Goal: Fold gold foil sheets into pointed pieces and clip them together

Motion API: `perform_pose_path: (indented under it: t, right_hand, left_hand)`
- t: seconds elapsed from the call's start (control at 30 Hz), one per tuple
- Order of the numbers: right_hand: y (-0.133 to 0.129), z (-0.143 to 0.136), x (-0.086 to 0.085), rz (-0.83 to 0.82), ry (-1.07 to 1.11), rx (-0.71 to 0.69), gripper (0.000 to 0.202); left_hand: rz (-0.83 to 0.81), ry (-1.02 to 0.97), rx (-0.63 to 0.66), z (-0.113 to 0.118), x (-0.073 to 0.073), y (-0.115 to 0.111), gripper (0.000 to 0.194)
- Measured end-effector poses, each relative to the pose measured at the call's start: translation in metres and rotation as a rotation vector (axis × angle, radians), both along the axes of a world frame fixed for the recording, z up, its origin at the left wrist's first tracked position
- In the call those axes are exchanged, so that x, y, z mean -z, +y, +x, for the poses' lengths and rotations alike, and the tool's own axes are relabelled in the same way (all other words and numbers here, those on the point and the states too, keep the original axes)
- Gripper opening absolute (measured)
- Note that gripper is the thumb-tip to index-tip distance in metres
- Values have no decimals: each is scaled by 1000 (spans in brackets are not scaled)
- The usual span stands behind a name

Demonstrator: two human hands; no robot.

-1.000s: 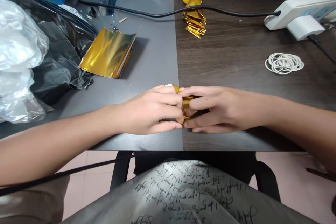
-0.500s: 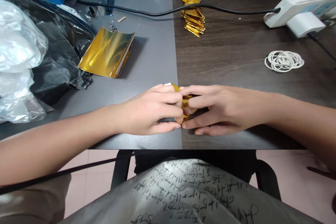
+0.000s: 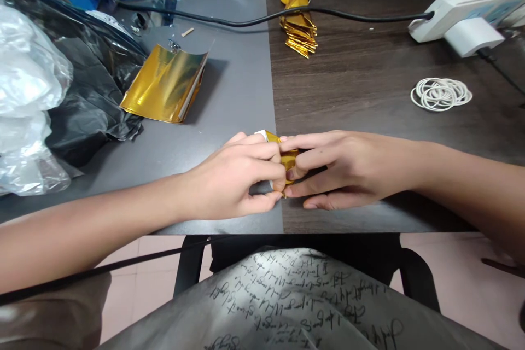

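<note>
Centre of frame: gold foil paper (image 3: 289,161) lies between my hands, its visible strip running roughly top to bottom. My left hand (image 3: 245,178) and right hand (image 3: 348,167) both grip it, fingers bent; neither is nearer.

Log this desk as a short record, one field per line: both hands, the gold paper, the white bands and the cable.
Left hand: fingers curled over a small gold paper; grip partly hidden
Right hand: fingertips on the same paper
Gold sheets: stacked, beside the black plastic
White bands: loose pile, right side
Black cable: runs across the back to the power strip
</note>
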State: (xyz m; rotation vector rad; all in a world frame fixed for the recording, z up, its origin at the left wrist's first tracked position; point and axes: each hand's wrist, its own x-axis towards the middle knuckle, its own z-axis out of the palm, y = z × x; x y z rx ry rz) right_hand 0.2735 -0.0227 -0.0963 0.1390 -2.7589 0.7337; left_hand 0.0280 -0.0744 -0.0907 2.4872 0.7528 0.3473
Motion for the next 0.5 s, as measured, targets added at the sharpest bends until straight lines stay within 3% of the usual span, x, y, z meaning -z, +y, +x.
perform_pose_path:
  t: [0.27, 0.5]
  right_hand:
    - [-2, -1, 1, 70, 45, -18, 22]
    - [-3, 0, 0, 102, 36, -16, 24]
  left_hand:
    - [-22, -1, -82, 4, 2, -2, 9]
    - [-54, 26, -62, 3, 0, -1, 9]
